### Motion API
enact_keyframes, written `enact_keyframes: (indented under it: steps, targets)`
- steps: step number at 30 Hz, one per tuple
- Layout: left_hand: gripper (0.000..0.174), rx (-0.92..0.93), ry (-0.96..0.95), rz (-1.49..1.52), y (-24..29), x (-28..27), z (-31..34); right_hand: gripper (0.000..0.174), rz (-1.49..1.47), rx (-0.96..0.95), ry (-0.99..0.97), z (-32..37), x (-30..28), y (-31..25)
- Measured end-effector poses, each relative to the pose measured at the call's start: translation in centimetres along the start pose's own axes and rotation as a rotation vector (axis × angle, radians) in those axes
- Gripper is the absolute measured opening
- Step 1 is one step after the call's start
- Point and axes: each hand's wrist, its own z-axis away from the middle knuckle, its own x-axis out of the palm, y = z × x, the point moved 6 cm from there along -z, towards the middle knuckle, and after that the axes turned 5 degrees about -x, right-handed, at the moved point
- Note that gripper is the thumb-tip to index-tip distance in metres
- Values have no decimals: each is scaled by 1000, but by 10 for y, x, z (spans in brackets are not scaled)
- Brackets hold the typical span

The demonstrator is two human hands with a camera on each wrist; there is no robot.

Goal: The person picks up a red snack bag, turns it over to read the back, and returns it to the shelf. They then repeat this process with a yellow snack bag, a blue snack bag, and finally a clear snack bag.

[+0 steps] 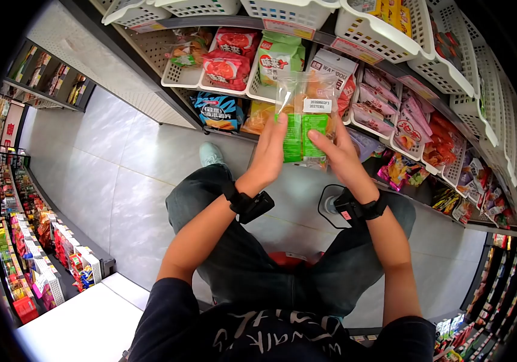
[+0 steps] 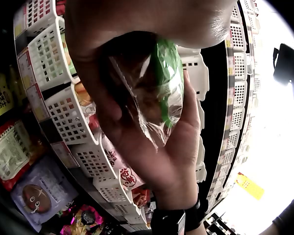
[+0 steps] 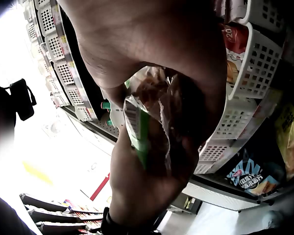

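Note:
A clear plastic snack bag with green printed panels and a white date sticker is held up in front of the shelf. My left hand grips its left side, thumb along the front. On the other side my right hand holds the bag with its thumb pressed on the green panel. The left wrist view shows the crinkled end of the bag between both palms. Brownish food shows through the clear film of the bag in the right wrist view.
White perforated baskets line the upper shelf. Behind the bag stand a green snack pouch and red packets in trays. A blue bag lies lower. More stocked racks run along the left, next to a white surface.

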Motion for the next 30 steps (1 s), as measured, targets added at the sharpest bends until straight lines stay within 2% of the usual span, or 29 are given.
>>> enact_keyframes:
  steps: [4, 7, 13, 16, 30]
  targets:
    - [60, -39, 39, 22, -5, 9, -5, 53, 20, -66, 138, 6, -5, 5]
    - [60, -71, 62, 52, -10, 11, -7, 49, 70, -110, 155, 9, -6, 2]
    - [60, -126, 57, 97, -22, 4, -8, 43, 25, -82, 111, 5, -6, 9]
    - [60, -178, 43, 162, -24, 3, -7, 43, 44, -74, 118, 4, -5, 14]
    - [60, -169, -4, 153, -26, -8, -5, 47, 117, -100, 83, 1, 1, 15]
